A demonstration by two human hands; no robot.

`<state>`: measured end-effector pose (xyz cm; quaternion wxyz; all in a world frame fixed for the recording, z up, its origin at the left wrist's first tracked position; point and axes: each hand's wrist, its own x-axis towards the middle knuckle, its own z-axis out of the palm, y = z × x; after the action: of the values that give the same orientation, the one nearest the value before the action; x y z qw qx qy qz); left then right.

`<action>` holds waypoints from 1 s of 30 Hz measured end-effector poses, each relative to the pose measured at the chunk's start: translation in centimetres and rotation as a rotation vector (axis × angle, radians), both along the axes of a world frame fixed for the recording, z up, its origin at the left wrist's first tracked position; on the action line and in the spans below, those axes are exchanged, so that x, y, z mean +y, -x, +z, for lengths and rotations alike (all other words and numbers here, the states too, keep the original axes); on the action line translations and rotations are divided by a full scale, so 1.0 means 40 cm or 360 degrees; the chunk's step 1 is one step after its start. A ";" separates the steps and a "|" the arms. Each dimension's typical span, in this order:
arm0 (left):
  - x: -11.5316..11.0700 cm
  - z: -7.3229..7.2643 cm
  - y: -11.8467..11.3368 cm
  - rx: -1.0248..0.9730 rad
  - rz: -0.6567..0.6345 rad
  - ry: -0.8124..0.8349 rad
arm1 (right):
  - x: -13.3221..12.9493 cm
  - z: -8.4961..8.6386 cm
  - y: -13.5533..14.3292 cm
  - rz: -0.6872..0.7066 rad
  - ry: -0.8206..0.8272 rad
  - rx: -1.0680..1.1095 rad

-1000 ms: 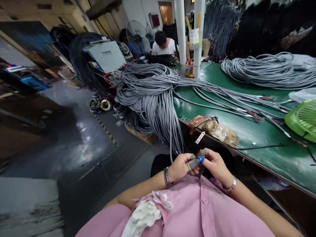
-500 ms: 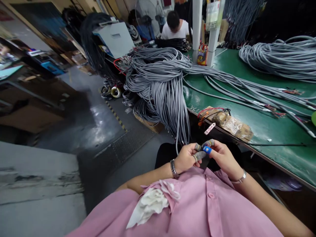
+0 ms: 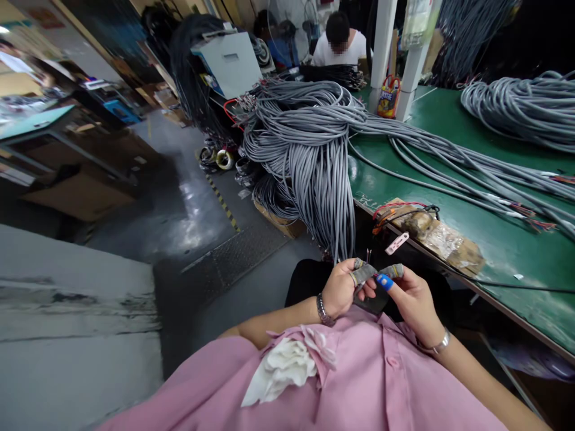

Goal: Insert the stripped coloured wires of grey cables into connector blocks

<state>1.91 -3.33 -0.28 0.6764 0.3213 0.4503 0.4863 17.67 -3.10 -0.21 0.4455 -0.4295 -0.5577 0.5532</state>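
Note:
In front of my pink shirt, my left hand [image 3: 344, 288] is closed, its wrapped thumb and fingers pinching thin wires [image 3: 368, 256] whose ends poke up above the fingertips. My right hand [image 3: 412, 294] meets it from the right, with blue tape on the thumb and a grey cover on the index finger. Its thumb and index finger pinch at the same wires, close to the left thumb. The fingers hide most of the wires. Just beyond the hands, a large bundle of grey cables [image 3: 321, 179] hangs over the table edge.
On the green table [image 3: 431, 161] lie stretched grey cables and a wooden block [image 3: 453, 242] wrapped in clear tape, with a pink-white tag [image 3: 397, 243] beside it. A cable coil [image 3: 521, 111] sits at the back right. Another person [image 3: 340, 45] sits beyond a grey box [image 3: 231, 63].
The view has shifted, so the surroundings appear farther right. Thin wire ends now show above my left fingers, and my right index finger has straightened and moved slightly away from the left hand.

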 end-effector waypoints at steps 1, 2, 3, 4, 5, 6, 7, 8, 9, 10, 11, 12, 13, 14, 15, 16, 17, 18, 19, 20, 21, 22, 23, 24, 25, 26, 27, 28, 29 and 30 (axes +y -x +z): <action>0.003 -0.001 0.001 0.0001 -0.0014 0.0002 | 0.001 -0.002 -0.002 0.0011 -0.0017 -0.0016; 0.006 -0.002 0.003 0.0016 -0.0031 -0.0004 | 0.004 -0.003 -0.005 0.0027 -0.0013 -0.0028; 0.008 -0.002 0.005 0.0043 -0.0050 -0.0015 | 0.008 -0.004 -0.008 0.0047 0.0009 -0.0034; 0.010 -0.002 0.009 0.0082 -0.0071 -0.0029 | 0.014 -0.005 -0.010 0.0067 0.0043 -0.0035; 0.012 -0.002 0.012 0.0129 -0.0096 -0.0045 | 0.021 -0.004 -0.012 0.0085 0.0079 -0.0034; 0.014 -0.002 0.015 0.0183 -0.0125 -0.0059 | 0.029 -0.003 -0.013 0.0098 0.0111 -0.0029; 0.016 -0.003 0.017 0.0236 -0.0162 -0.0072 | 0.037 -0.002 -0.013 0.0113 0.0141 -0.0023; 0.018 -0.004 0.018 0.0282 -0.0206 -0.0088 | 0.045 0.000 -0.011 0.0131 0.0169 -0.0012; 0.019 -0.006 0.018 0.0317 -0.0252 -0.0104 | 0.052 0.003 -0.009 0.0154 0.0197 0.0002; 0.020 -0.008 0.018 0.0343 -0.0287 -0.0118 | 0.059 0.006 -0.005 0.0180 0.0225 0.0017; 0.022 -0.010 0.018 0.0364 -0.0316 -0.0129 | 0.064 0.009 -0.001 0.0206 0.0253 0.0035; 0.023 -0.012 0.018 0.0382 -0.0338 -0.0135 | 0.068 0.011 0.003 0.0228 0.0280 0.0053; 0.024 -0.014 0.017 0.0399 -0.0356 -0.0137 | 0.071 0.012 0.007 0.0240 0.0303 0.0071; 0.025 -0.015 0.017 0.0414 -0.0372 -0.0135 | 0.073 0.011 0.010 0.0242 0.0323 0.0090; 0.026 -0.015 0.017 0.0425 -0.0385 -0.0133 | 0.074 0.009 0.012 0.0234 0.0341 0.0110; 0.027 -0.016 0.016 0.0429 -0.0390 -0.0129 | 0.074 0.005 0.014 0.0217 0.0355 0.0133; 0.029 -0.015 0.016 0.0423 -0.0384 -0.0124 | 0.074 0.000 0.015 0.0191 0.0365 0.0153; 0.031 -0.016 0.016 0.0409 -0.0365 -0.0116 | 0.073 -0.007 0.016 0.0153 0.0370 0.0166; 0.033 -0.016 0.015 0.0387 -0.0337 -0.0105 | 0.072 -0.013 0.017 0.0107 0.0370 0.0168; 0.035 -0.017 0.014 0.0359 -0.0304 -0.0093 | 0.071 -0.020 0.018 0.0058 0.0364 0.0162; 0.037 -0.019 0.013 0.0325 -0.0273 -0.0080 | 0.071 -0.025 0.019 0.0010 0.0354 0.0151; 0.040 -0.020 0.012 0.0290 -0.0247 -0.0067 | 0.071 -0.030 0.021 -0.0032 0.0344 0.0140; 0.042 -0.022 0.011 0.0260 -0.0232 -0.0054 | 0.072 -0.032 0.022 -0.0065 0.0336 0.0132; 0.044 -0.024 0.011 0.0239 -0.0223 -0.0042 | 0.073 -0.034 0.022 -0.0083 0.0334 0.0128; 0.046 -0.025 0.011 0.0231 -0.0225 -0.0032 | 0.075 -0.034 0.023 -0.0088 0.0339 0.0127; 0.047 -0.026 0.010 0.0233 -0.0230 -0.0026 | 0.078 -0.032 0.023 -0.0082 0.0348 0.0127; 0.049 -0.027 0.010 0.0237 -0.0236 -0.0024 | 0.080 -0.030 0.024 -0.0068 0.0356 0.0129; 0.050 -0.028 0.011 0.0238 -0.0235 -0.0026 | 0.083 -0.028 0.024 -0.0050 0.0362 0.0134; 0.051 -0.029 0.011 0.0233 -0.0223 -0.0028 | 0.085 -0.025 0.024 -0.0034 0.0363 0.0142; 0.052 -0.029 0.011 0.0218 -0.0204 -0.0028 | 0.086 -0.023 0.024 -0.0026 0.0359 0.0151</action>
<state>1.48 -1.25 -1.46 0.6708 0.3879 0.4698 0.4229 16.72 0.35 -1.11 0.4248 -0.4547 -0.4667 0.6285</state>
